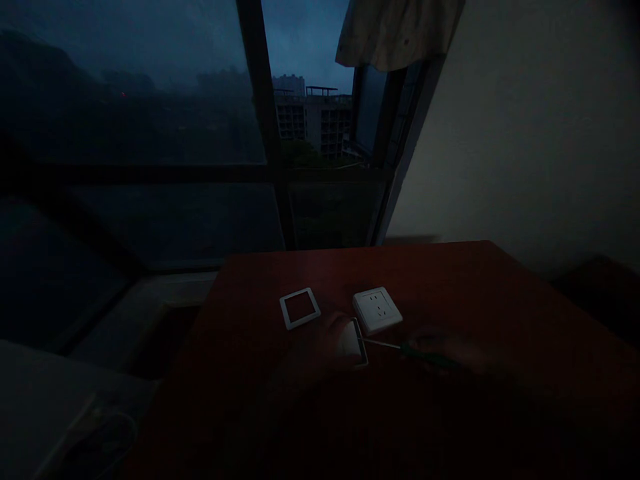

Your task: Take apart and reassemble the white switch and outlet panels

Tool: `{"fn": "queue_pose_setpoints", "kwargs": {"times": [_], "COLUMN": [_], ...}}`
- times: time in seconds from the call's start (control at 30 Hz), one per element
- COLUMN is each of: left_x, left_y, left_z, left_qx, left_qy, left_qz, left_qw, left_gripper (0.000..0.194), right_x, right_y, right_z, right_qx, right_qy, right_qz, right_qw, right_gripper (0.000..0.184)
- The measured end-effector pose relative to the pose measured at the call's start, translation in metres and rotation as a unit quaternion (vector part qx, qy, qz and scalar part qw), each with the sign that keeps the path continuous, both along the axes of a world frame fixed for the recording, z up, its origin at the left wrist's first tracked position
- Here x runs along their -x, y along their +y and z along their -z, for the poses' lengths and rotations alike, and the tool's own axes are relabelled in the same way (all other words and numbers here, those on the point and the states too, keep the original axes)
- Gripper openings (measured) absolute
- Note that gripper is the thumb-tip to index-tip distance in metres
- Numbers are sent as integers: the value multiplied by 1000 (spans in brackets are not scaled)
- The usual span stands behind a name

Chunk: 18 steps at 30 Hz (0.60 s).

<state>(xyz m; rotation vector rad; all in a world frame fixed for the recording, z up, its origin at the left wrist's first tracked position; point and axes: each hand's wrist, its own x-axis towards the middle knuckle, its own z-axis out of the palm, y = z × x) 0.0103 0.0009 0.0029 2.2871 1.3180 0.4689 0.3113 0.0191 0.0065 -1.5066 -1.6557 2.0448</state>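
Observation:
In dim light, my left hand [327, 343] grips a white wall switch or socket panel [352, 341] on its left side, just above or on the table. My right hand [445, 348] is closed around the dark green handle of a screwdriver [383, 344]. Its metal shaft points left, and the tip reaches the panel's right part; whether it sits in a screw or slot is too dark to tell. A white square frame [315, 312] lies flat beyond my left hand. Right of it, behind the panel, rests a white wall socket [378, 309] with its holes facing up.
The reddish-brown table [425, 267] reaches to a large dark-framed window [273, 173]. A pale wall [525, 133] rises at the right, and a beige curtain [400, 33] hangs at the top. Some white surface [45, 400] is at the lower left, beside the table.

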Motion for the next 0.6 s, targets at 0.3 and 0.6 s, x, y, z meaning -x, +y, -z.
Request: {"fn": "queue_pose_setpoints", "kwargs": {"times": [0.3, 0.6], "left_x": [15, 60], "left_y": [10, 29], "left_z": [-7, -10], "left_qx": [-74, -70], "left_qy": [-75, 114], "left_qz": [-117, -282], "left_qw": [988, 950], "left_gripper": [53, 39], "right_x": [5, 10], "right_y": [-28, -32], "right_z": [2, -27], "right_qx": [-65, -153], "right_qy": [-9, -74], "right_qz": [35, -24], "right_qw": [997, 985], "right_gripper": [47, 55]}}
